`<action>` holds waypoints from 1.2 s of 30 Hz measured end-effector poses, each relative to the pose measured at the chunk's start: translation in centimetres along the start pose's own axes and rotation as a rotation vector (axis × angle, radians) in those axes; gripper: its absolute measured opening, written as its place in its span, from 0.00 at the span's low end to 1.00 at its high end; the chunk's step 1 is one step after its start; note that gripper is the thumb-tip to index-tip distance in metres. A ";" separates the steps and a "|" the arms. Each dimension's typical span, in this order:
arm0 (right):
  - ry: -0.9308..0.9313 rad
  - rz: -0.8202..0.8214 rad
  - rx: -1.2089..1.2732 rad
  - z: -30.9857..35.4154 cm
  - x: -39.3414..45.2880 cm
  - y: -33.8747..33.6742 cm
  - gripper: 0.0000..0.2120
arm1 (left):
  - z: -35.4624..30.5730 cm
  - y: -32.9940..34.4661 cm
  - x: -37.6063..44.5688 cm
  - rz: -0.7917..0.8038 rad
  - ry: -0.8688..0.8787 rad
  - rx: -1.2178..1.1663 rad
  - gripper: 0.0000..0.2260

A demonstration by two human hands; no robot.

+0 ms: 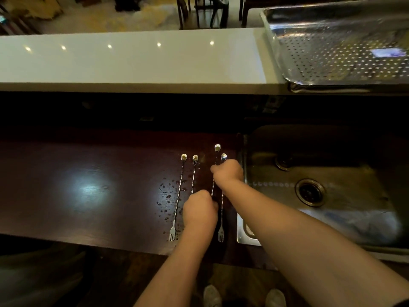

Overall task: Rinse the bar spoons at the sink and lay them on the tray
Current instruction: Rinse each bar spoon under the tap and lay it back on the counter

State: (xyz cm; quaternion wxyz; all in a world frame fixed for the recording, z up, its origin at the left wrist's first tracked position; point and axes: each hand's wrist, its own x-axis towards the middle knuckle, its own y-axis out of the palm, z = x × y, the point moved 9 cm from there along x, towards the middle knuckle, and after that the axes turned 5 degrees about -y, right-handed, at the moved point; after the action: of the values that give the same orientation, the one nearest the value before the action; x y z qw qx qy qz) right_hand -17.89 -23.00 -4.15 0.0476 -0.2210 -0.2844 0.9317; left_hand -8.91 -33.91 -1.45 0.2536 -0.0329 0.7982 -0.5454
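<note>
Dark wooden counter (88,191) runs below a white bar top (132,60), and four bar spoons lie on it side by side, their bowls away from the person and their fork ends toward the near edge. Spoon one (179,191), the leftmost, lies free among small water drops (166,196). Spoon two (194,171) is just to its right, and its lower part is hidden under the left hand (199,212). Spoon three (214,169) and spoon four (222,196) lie close together near the sink (321,185), which is sunk into the counter on the right.

The left hand is curled into a loose fist low on the stems, its fingers turned down; it seems to close on the stem of spoon two or three, but I cannot tell which one. The right hand (228,172) is also curled, up near the bowls, and its fingertips pinch at the tops of spoons three and four; the exact hold is hidden by the knuckles.

A perforated metal tray (332,52) stands on the bar top at the far right, well apart from the spoons. Two shoes (212,295) show at the bottom.
</note>
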 end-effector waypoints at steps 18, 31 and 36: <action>0.192 -0.216 0.605 -12.1 1.3 -17.9 0.14 | -17.5 4.8 -4.9 -0.072 0.423 0.361 0.10; 0.269 -0.238 0.871 -19.8 2.5 -26.6 0.10 | -25.7 7.4 -8.4 -0.126 0.450 0.272 0.10; 0.265 -0.224 0.972 -21.3 3.1 -27.6 0.09 | -28.2 7.5 -10.0 -0.214 0.368 0.072 0.17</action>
State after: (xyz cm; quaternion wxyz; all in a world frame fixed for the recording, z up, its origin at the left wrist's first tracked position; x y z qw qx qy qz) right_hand -12.33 11.52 -5.85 0.2799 -0.2579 0.1678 0.9094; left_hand -10.98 -3.52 3.35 0.0452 -0.0080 0.8029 -0.5943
